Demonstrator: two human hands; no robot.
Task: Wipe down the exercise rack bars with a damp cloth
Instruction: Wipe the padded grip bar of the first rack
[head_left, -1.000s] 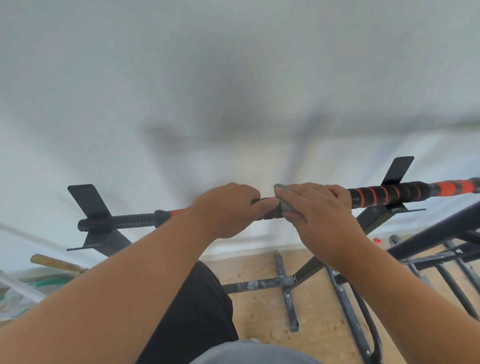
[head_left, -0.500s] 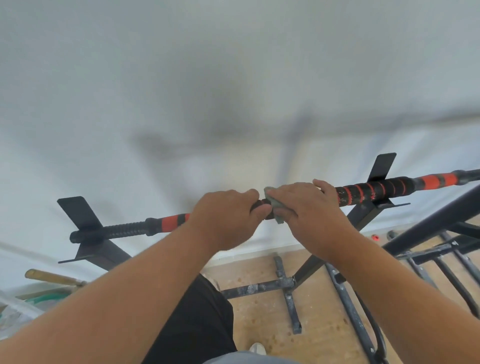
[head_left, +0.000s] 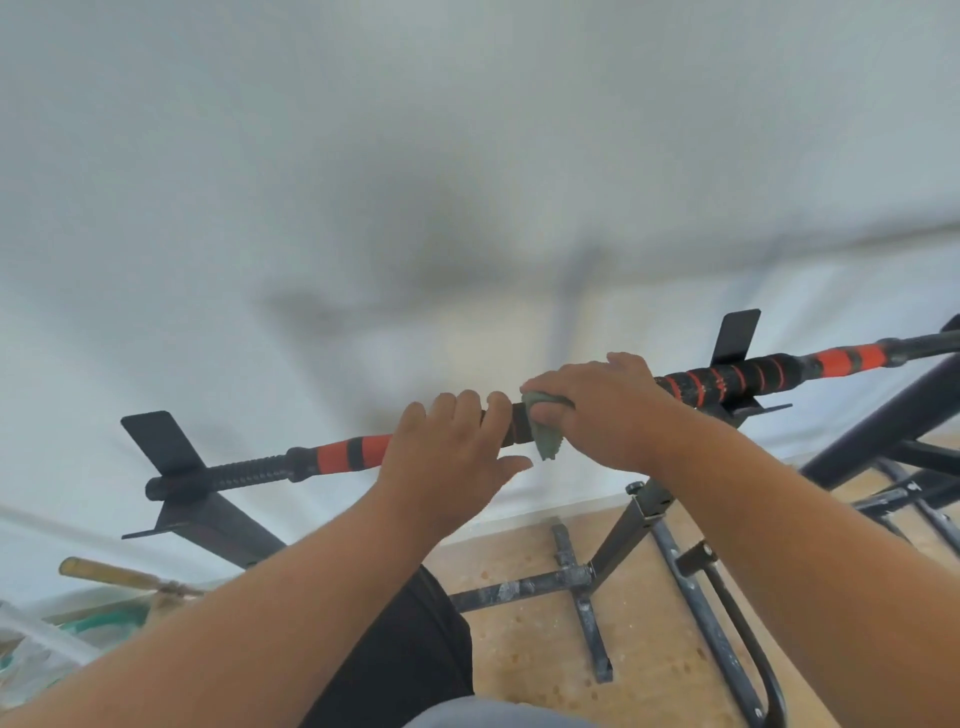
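A black exercise bar (head_left: 343, 454) with orange-red bands runs from lower left to upper right across two black brackets. My left hand (head_left: 447, 457) has its fingers curled over the top of the bar near the middle, with the thumb stretched out below it. Just to its right, my right hand (head_left: 608, 410) grips a grey-green cloth (head_left: 543, 434) wrapped against the bar. A corner of the cloth hangs below the bar. A short bare stretch of bar shows between the two hands.
A white wall (head_left: 467, 182) stands close behind the bar. The rack's black legs and cross foot (head_left: 576, 582) rest on a speckled wooden floor. More black frame tubes (head_left: 883, 431) fill the right side. A wooden handle (head_left: 104, 571) lies at the lower left.
The hands have drawn slightly apart, so a bit of bar shows between them. My left thumb has come away from the bar. More of the orange band left of my left hand is uncovered.
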